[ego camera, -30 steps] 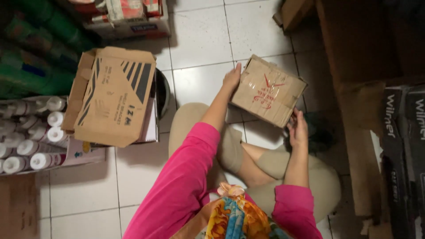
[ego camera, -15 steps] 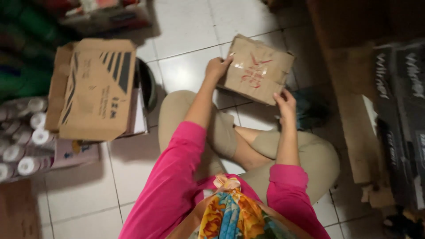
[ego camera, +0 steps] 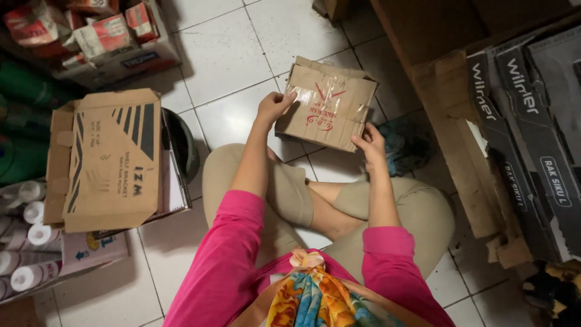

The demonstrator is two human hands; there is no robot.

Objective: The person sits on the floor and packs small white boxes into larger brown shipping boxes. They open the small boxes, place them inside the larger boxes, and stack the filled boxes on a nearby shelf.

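The person sits cross-legged on the white tiled floor (ego camera: 224, 54), pink sleeves reaching forward over the knees. Both hands hold a small worn cardboard box (ego camera: 327, 104) just above the tiles in front of the legs. The left hand (ego camera: 272, 106) pinches the box's near left edge, thumb and fingers closed on the card. The right hand (ego camera: 370, 144) clasps the near right corner from below, fingers curled around the edge. The box tilts slightly, its top face with red marking and glossy tape turned toward the camera.

Judging from this grip, the box is best handled by keeping both hands at opposite edges so it stays level; the card looks soft and creased, so a light pinch near the corners should serve better than pressing the middle, which might buckle.

To the left lies a larger brown carton (ego camera: 112, 157) resting on a dark round bin (ego camera: 184, 145), with white rolls (ego camera: 27, 242) beside it. To the right stand black printed cartons (ego camera: 532, 133). Farther off, red and white packets (ego camera: 91, 30) fill an open box.
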